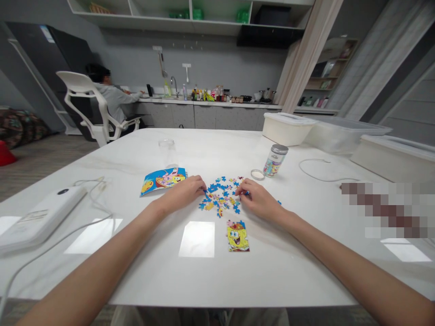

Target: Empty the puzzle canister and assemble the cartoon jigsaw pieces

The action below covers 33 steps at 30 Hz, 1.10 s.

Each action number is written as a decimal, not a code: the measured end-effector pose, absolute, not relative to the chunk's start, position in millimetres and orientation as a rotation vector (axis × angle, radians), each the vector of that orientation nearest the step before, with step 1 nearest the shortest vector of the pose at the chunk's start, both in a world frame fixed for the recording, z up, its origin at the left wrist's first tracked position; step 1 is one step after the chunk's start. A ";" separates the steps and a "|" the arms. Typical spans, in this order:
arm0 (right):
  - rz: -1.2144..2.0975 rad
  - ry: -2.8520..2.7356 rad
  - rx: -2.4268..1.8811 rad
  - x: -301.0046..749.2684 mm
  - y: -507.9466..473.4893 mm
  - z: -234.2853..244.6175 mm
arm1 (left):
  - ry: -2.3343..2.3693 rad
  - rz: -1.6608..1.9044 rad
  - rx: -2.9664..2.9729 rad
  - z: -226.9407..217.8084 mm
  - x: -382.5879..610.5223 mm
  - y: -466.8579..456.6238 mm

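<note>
A loose heap of small jigsaw pieces [220, 198], mostly blue with some yellow and pink, lies on the white table [204, 276]. My left hand [183, 194] rests at the heap's left edge, and my right hand [257, 200] is at its right edge. The fingertips of both hands touch or nearly touch pieces, but I cannot tell whether they grip any. A joined puzzle section showing a yellow cartoon sponge [238, 237] lies between my hands, nearer me. A glossy cartoon picture card [163, 181] lies just beyond my left hand.
A clear jar with a metal lid [273, 160] and a round lid or ring [257, 174] stand beyond my right hand. A white device with a cable [42, 216] lies at left. White storage boxes [343, 134] line the far right. A person [113, 99] sits at a far counter.
</note>
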State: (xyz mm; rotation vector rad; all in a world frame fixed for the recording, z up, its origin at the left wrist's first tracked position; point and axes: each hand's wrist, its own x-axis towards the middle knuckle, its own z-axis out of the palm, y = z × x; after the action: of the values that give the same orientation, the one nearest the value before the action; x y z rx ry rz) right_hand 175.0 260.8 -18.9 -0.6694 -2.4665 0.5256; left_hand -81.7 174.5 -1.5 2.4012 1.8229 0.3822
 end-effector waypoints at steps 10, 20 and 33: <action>0.567 -2.515 -0.677 173.0 253.7 -16.9 | 1.785 0.454 2.431 -1.5 -78.2 170.9; 0.592 -2.554 -0.642 172.4 250.0 -13.7 | 1.824 0.460 2.435 -4.5 -78.1 170.4; 0.597 -2.553 -0.679 173.6 251.5 -14.4 | 1.896 0.424 2.442 -4.8 -79.0 174.8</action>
State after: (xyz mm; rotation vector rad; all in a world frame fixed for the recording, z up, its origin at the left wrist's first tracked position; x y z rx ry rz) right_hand 173.6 251.5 -14.4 -0.6790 -2.5531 0.5970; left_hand -79.0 174.8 -4.8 2.4419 1.8956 0.4237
